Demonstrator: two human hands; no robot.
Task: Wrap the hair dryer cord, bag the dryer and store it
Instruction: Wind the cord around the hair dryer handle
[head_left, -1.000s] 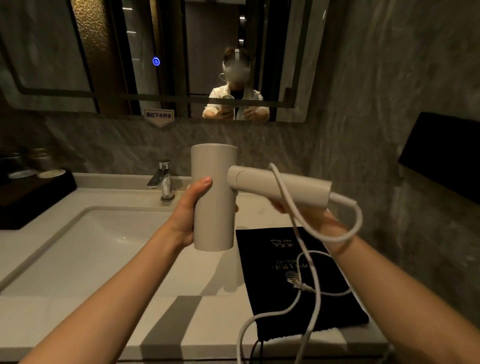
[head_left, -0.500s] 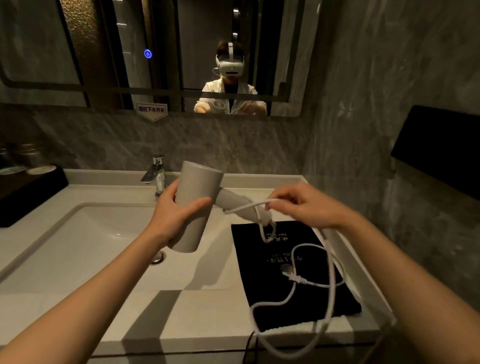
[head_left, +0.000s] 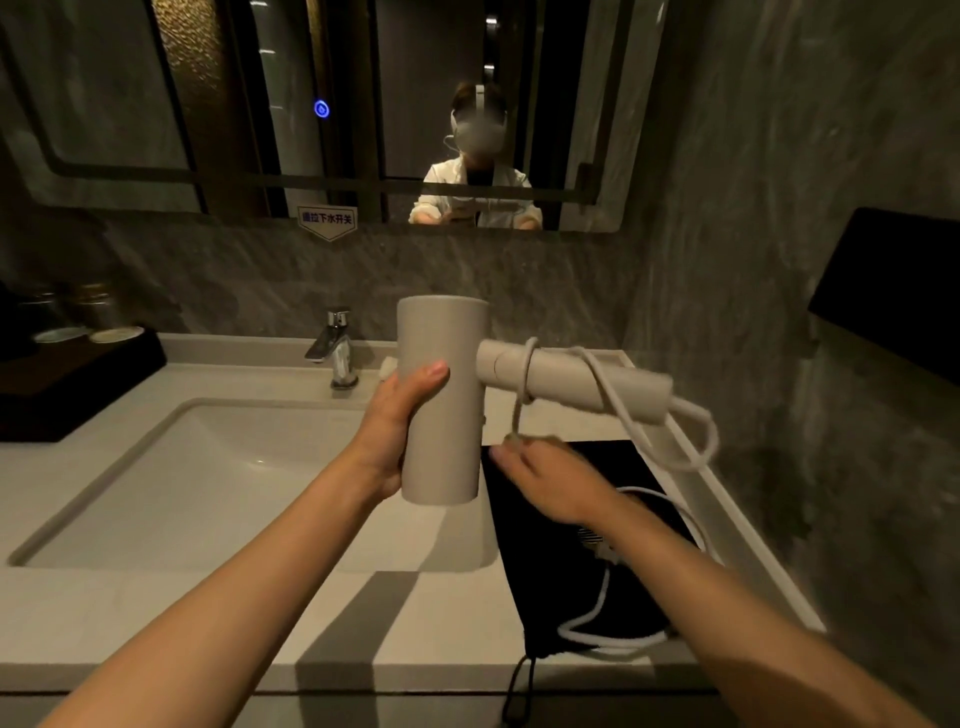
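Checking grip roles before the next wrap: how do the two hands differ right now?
The left hand is clamped around the hair dryer barrel, holding it upright above the sink; the right hand sits lower, over the black bag, pinching the cord below the handle. The left thumb shows on the barrel's front; the right hand is blurred, so its fingers are hard to read. Both are bare and raised above the counter.

Dryer (head_left: 441, 405) raised upright again, cord (head_left: 525, 374) now looped round handle, right hand (head_left: 550, 483) dropped beneath
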